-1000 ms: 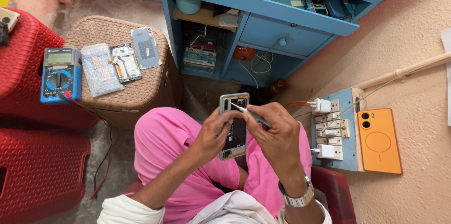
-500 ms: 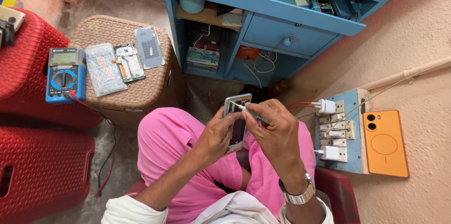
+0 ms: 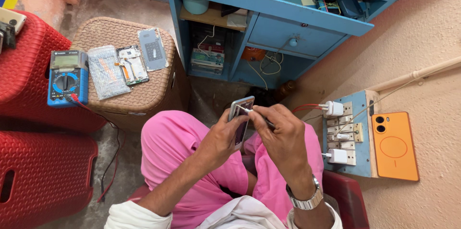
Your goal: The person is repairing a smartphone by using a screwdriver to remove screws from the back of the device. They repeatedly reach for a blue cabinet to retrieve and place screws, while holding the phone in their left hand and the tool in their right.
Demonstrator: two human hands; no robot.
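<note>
My left hand grips a silver phone by its side, held above my pink-trousered lap. My right hand, with a metal watch on its wrist, pinches a thin white-tipped tool whose tip touches the phone's upper edge. Both hands are close together over my knees.
A brown woven stool at left carries a blue multimeter, a plastic bag of parts, an opened phone and a grey back cover. Red plastic stools stand further left. A blue shelf unit is ahead. A switchboard with chargers and an orange phone hang at right.
The view has shifted slightly. Both hands keep their hold on the phone and the tool, with the tool tip staying at the phone's upper edge.
</note>
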